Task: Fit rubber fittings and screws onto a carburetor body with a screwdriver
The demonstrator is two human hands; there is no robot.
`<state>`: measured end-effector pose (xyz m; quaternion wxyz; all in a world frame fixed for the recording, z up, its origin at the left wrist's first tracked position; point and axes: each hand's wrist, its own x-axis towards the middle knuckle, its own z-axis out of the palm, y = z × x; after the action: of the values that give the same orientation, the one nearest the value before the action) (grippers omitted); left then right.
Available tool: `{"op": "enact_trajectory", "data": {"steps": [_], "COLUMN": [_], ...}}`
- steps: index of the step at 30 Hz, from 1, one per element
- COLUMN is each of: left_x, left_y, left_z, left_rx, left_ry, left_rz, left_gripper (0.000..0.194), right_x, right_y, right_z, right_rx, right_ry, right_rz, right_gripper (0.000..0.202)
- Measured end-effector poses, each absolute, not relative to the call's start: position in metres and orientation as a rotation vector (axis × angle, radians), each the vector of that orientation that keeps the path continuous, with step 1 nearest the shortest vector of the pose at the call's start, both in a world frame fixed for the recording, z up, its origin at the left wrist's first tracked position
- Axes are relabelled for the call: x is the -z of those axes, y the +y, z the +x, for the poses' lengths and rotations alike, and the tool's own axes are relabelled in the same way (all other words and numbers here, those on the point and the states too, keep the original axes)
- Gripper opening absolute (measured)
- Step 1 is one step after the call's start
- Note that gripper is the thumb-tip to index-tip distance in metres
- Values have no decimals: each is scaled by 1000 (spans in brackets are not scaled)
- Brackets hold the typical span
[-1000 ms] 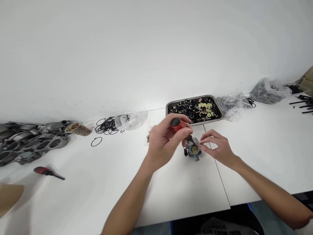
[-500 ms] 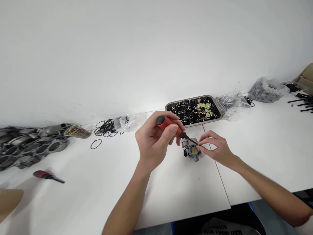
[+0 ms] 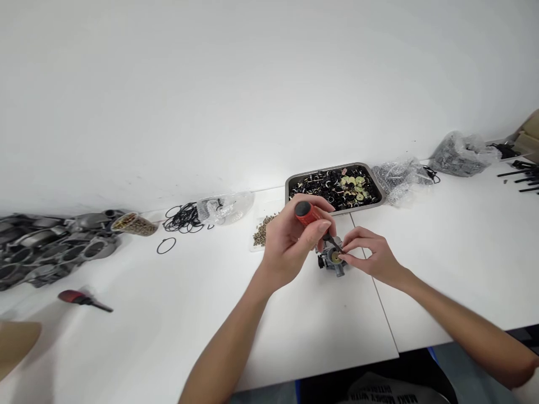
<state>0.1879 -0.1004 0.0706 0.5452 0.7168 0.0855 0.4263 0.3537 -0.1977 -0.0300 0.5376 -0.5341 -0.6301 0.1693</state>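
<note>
A screwdriver (image 3: 306,214) with a red and black handle is wrapped in the fingers of my left hand (image 3: 290,241). Its shaft slants down and right over a small grey metal carburetor (image 3: 339,269), which sits on the table with a brass-coloured disc (image 3: 336,257) in its round opening. Thumb and forefinger of my right hand (image 3: 373,255) are pinched together at the screwdriver's tip, against the carburetor's right side. Whatever lies between them is too small to make out. My left hand partly covers a pile of small brass-coloured screws (image 3: 261,230).
A metal tray (image 3: 382,197) of black rings and brass discs stands behind the hands. Leftward lie black rubber rings (image 3: 185,217), a cup of small parts (image 3: 137,224), grey metal castings (image 3: 63,244) and another screwdriver (image 3: 80,298). Plastic bags (image 3: 461,154) line the wall at right.
My left hand has shifted right with the screwdriver, whose handle now stands steeper over the carburetor. The screw pile has come into view. My right hand has barely moved.
</note>
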Motion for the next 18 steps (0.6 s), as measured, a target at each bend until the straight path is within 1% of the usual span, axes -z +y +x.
{"op": "enact_trajectory", "data": {"steps": [4, 8, 18], "left_x": [-68, -64, -59], "left_y": [-99, -92, -84], "left_z": [190, 192, 193], "left_rx": [-1000, -938, -875], "left_ry": [263, 291, 308], "left_rz": [1710, 1694, 1662], "left_gripper": [18, 19, 17], "right_x": [30, 29, 28], "right_y": [-196, -196, -195], "right_z": [361, 365, 368], "right_rx": [-413, -433, -334], "right_ry": [-1596, -1718, -1646], "right_rz": [-1316, -1359, -1403], "right_gripper": [2, 18, 15]}}
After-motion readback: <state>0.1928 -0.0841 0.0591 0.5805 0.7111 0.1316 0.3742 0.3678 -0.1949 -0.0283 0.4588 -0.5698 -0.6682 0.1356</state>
